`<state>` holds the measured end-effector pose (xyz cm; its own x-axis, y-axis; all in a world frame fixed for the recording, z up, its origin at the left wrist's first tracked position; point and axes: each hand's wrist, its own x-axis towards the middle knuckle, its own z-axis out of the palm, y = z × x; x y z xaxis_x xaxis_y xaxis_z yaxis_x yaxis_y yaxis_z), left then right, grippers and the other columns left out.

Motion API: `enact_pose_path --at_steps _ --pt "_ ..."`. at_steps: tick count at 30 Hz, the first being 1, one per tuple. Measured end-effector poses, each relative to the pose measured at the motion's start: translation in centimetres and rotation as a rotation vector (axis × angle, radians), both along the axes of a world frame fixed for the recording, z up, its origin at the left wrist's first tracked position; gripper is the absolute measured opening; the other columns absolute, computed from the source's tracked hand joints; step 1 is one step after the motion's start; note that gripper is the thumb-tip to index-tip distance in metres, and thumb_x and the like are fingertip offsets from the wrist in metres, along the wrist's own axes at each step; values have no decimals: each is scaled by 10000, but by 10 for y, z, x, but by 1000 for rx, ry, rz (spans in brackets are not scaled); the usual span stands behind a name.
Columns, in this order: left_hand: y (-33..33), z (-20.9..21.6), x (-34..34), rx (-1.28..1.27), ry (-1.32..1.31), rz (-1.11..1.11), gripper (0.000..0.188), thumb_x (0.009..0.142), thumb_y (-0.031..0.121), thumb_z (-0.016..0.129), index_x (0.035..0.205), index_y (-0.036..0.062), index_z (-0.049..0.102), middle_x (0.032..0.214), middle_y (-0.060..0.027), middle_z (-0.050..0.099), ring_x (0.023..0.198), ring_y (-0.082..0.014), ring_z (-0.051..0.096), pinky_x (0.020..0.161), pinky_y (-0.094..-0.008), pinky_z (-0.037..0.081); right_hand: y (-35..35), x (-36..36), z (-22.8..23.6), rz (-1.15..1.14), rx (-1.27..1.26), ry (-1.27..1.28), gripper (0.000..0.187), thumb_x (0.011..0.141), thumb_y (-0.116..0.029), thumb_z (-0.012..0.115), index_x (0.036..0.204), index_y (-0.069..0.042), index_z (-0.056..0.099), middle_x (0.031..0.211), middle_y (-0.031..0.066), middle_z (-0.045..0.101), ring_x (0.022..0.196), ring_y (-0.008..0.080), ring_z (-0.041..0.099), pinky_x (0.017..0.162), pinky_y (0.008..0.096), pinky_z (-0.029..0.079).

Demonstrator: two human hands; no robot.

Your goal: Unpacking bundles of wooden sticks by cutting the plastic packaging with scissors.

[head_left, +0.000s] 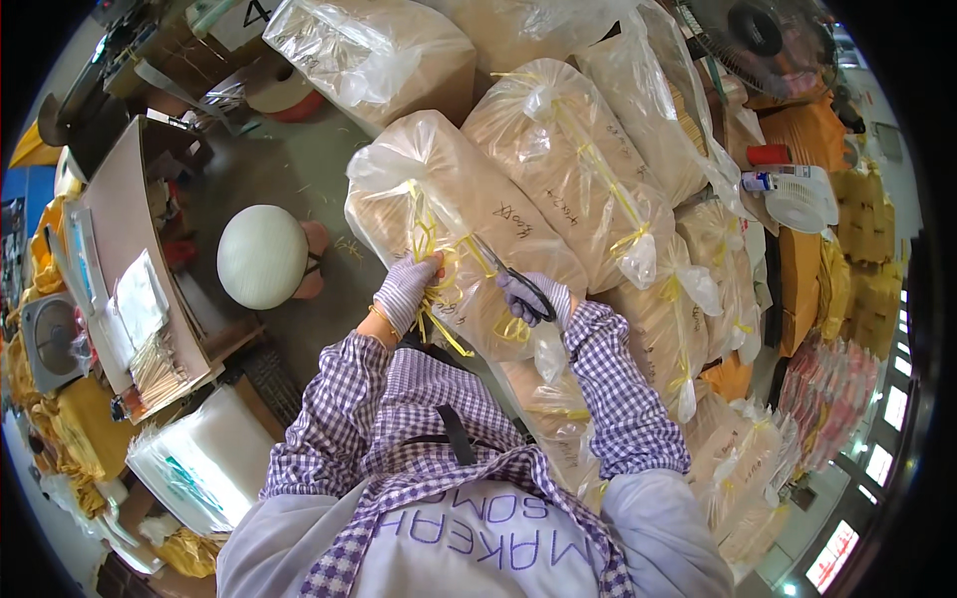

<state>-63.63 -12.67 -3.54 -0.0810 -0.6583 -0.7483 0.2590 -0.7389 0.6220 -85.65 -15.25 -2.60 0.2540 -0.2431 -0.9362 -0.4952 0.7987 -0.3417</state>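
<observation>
My left hand, in a striped glove, is closed on a bunch of yellow plastic straps over a clear bag with brown contents. In my right hand, gloved alike, is a pair of scissors with black handles. Their blades point up and left toward the straps, and I cannot tell whether they touch any. Beside this bag lies a second tied clear bag, its neck bound with yellow strap.
More filled clear bags lie ahead and to the right. A round pale stool stands on the floor at left, next to a workbench. At upper right are a fan and a red spool. White wrapped packs sit lower left.
</observation>
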Motion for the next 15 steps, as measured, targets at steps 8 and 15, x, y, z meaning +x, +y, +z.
enact_pose_path --at_steps 8,15 --pt "1 31 5 -37 15 26 243 779 278 541 697 50 540 600 11 486 525 -77 405 489 -214 335 -9 0 20 79 10 -16 404 733 -480 526 663 -83 488 491 9 471 376 68 419 345 183 335" --pt "1 33 3 -78 51 74 260 770 283 555 631 65 534 571 35 450 517 -54 366 485 -195 284 -5 6 25 65 -35 8 390 736 -466 531 673 -83 492 503 6 467 388 69 418 349 191 328"
